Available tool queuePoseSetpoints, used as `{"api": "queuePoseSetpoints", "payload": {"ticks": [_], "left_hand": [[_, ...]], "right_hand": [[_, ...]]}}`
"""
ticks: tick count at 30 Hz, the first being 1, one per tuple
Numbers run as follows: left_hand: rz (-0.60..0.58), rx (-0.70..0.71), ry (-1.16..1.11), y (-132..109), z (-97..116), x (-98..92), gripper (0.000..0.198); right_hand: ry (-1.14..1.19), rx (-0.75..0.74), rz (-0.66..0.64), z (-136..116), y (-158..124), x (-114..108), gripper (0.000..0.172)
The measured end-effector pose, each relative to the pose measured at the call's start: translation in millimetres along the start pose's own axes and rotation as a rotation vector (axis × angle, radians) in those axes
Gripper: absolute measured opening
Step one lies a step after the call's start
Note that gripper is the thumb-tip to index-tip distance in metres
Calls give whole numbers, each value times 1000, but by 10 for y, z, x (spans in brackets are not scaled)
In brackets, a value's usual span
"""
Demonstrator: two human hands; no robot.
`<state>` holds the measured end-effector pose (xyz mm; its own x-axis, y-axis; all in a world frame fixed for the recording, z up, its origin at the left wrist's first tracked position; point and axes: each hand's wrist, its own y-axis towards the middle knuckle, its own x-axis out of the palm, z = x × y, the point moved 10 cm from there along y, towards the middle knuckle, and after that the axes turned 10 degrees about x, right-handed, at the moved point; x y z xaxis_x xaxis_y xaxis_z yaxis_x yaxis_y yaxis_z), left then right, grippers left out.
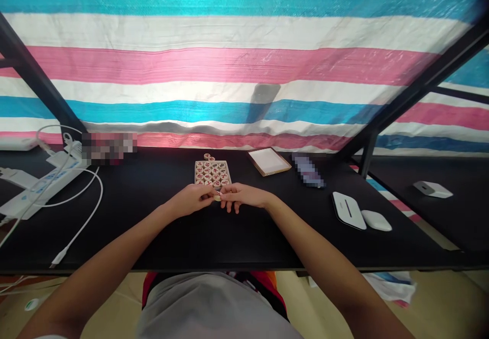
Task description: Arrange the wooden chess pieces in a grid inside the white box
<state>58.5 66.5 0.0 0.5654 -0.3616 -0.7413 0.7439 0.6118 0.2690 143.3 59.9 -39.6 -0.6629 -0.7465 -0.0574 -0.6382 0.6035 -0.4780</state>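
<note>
A round Chinese chess piece (217, 197) is pinched between my two hands, just in front of an open box (229, 170). My left hand (194, 199) grips its left side with thumb and fingertips. From the right, my right hand (242, 196) holds it with thumb and index finger, the other fingers hanging loosely below. Rows of Chinese chess pieces (207, 171) with red and black characters lie in the box. Behind the box, two loose pieces (207, 156) lie on the black desk. My hands cover part of the box's near edge.
A shallow box lid (269, 161) lies at the back right, beside a blurred phone-like object (307, 171). Farther right are a white flat device (348, 210) and a white rounded case (376, 220). A power strip (46, 186) with white cables stands on the left.
</note>
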Motion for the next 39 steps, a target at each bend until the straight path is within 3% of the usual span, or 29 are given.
{"api": "queuePoseSetpoints", "payload": {"ticks": [7, 13, 30, 39], "left_hand": [[-40, -31, -82, 2, 15, 40, 23], [-46, -58, -89, 5, 1, 56, 38], [-128, -40, 135, 25, 122, 46, 24], [-62, -16, 197, 19, 138, -12, 23]], "right_hand": [[-30, 18, 5, -4, -5, 6, 37], [-47, 10, -1, -5, -5, 9, 38], [-52, -1, -2, 13, 8, 3, 36], [-65, -7, 5, 4, 7, 3, 37]]}}
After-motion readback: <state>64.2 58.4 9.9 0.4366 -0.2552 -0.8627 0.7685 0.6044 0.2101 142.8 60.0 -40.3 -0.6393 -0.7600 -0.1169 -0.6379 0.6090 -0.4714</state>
